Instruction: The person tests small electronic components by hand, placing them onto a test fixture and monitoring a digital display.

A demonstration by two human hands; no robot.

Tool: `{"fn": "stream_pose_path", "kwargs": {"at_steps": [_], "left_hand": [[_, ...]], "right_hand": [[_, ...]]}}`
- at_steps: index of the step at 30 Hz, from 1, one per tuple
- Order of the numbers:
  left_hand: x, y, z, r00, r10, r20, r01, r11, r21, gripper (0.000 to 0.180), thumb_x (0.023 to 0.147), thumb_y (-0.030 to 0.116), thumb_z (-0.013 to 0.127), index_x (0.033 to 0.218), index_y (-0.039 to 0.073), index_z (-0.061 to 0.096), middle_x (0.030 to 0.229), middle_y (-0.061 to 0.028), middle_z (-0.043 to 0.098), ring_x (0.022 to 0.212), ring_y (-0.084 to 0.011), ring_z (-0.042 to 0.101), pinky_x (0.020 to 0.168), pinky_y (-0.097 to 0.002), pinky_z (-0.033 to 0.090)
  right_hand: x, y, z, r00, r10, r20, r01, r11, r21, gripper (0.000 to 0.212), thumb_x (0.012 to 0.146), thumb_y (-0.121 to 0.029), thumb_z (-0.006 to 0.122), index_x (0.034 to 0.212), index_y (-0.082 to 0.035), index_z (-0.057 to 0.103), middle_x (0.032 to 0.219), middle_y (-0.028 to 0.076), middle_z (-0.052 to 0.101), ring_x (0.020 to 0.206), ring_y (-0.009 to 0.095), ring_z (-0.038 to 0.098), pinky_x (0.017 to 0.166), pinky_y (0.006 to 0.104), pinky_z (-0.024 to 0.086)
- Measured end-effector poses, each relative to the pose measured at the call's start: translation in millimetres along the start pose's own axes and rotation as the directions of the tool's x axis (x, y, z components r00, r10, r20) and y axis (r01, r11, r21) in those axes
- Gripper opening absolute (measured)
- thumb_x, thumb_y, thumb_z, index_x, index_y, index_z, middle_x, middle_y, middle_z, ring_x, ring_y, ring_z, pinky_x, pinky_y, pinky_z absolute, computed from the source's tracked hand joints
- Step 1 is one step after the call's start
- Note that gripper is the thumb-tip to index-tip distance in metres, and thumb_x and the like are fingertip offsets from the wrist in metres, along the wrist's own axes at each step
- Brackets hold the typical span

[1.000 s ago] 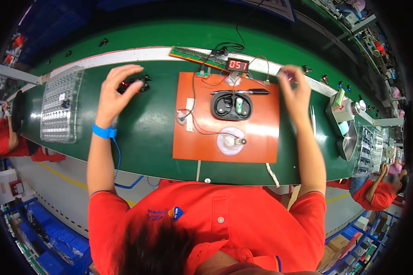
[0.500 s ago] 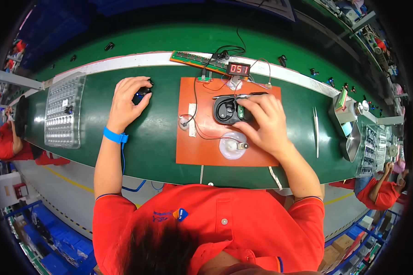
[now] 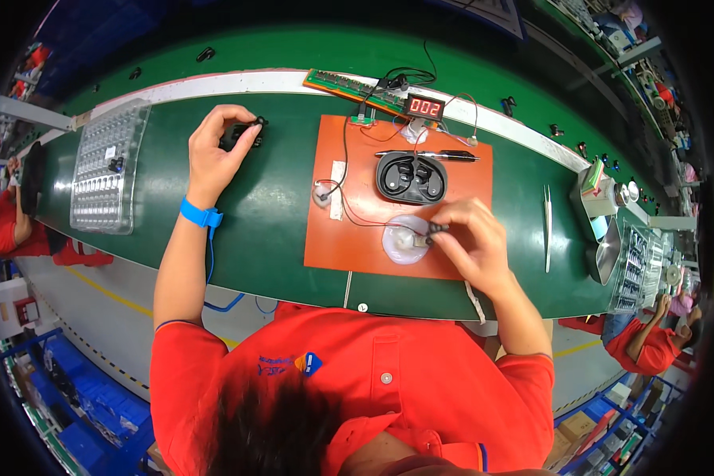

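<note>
On the left, my left hand (image 3: 216,151) is closed round a small black earphone (image 3: 259,121); other dark parts under the fingers are partly hidden. My right hand (image 3: 474,242) pinches another small black earphone (image 3: 436,228) between thumb and fingertips. It is held at the right side of a round translucent pad (image 3: 402,250), by the small metal contact there. Just beyond that hand, an oval black charging case (image 3: 411,179) lies uncovered on the orange mat (image 3: 325,246), with dark rounded shapes inside. A black pen (image 3: 452,155) rests behind the case.
A small red digital display (image 3: 425,107) and a green circuit strip (image 3: 349,82) with cables stand at the back. Tweezers (image 3: 547,230) lie to the right, near metal bins (image 3: 607,258). A clear plastic tray (image 3: 107,190) is at the left. People in red sit on both sides.
My right hand has left the case and moved nearer, now pinching an earphone by the round pad. My left hand stays at the left, fingers more closed. The display reading has changed.
</note>
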State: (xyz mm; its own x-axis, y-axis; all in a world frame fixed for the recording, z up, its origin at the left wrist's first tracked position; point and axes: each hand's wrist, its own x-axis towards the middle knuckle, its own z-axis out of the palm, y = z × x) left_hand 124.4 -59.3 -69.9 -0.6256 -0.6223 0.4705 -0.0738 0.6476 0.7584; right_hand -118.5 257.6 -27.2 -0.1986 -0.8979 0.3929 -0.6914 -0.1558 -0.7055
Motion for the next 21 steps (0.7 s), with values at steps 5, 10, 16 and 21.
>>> {"fn": "stream_pose_path", "kwargs": {"at_steps": [5, 10, 16, 21], "left_hand": [[8.0, 37.8, 29.7, 0.985, -0.113, -0.133, 0.077, 0.966, -0.248, 0.019, 0.084, -0.002, 0.072, 0.101, -0.003, 0.063, 0.101, -0.0068, 0.065, 0.090, -0.0128, 0.063, 0.082, -0.0275, 0.053], [16.7, 94.6, 70.1, 0.990, 0.036, 0.136, 0.005, 0.957, -0.289, 0.012, 0.084, 0.000, 0.069, 0.097, 0.000, 0.068, 0.091, -0.0053, 0.064, 0.076, -0.0105, 0.062, 0.070, -0.0242, 0.053], [27.6, 116.8, 84.4, 0.925, 0.059, 0.375, 0.027, 0.975, -0.221, 0.012, 0.086, -0.003, 0.067, 0.098, -0.001, 0.067, 0.098, -0.0045, 0.063, 0.079, -0.0087, 0.060, 0.066, -0.0225, 0.051], [30.8, 104.9, 79.8, 0.872, -0.148, 0.467, 0.385, 0.795, -0.468, 0.013, 0.089, 0.002, 0.066, 0.102, 0.001, 0.066, 0.100, -0.0027, 0.064, 0.076, -0.0070, 0.058, 0.065, -0.0219, 0.049]], "right_hand": [[-14.6, -5.9, 0.6, 0.998, -0.067, 0.017, 0.069, 0.982, -0.178, 0.026, 0.070, 0.003, 0.075, 0.093, -0.001, 0.063, 0.090, 0.012, 0.066, 0.083, 0.029, 0.063, 0.074, 0.0377, 0.050], [-16.7, -4.6, 8.4, 0.980, -0.197, 0.025, 0.195, 0.934, -0.298, 0.029, 0.068, 0.004, 0.076, 0.094, -0.002, 0.064, 0.090, 0.012, 0.066, 0.082, 0.029, 0.064, 0.073, 0.0383, 0.050], [-17.3, -2.9, 11.7, 0.984, -0.176, -0.006, 0.167, 0.946, -0.278, 0.025, 0.070, -0.002, 0.077, 0.091, -0.005, 0.065, 0.090, 0.007, 0.066, 0.079, 0.025, 0.063, 0.070, 0.0354, 0.050], [-13.8, 3.7, 7.7, 0.984, -0.178, 0.002, 0.175, 0.962, -0.209, 0.021, 0.074, -0.001, 0.075, 0.091, -0.005, 0.065, 0.090, 0.008, 0.066, 0.077, 0.024, 0.063, 0.068, 0.0341, 0.050]]}}
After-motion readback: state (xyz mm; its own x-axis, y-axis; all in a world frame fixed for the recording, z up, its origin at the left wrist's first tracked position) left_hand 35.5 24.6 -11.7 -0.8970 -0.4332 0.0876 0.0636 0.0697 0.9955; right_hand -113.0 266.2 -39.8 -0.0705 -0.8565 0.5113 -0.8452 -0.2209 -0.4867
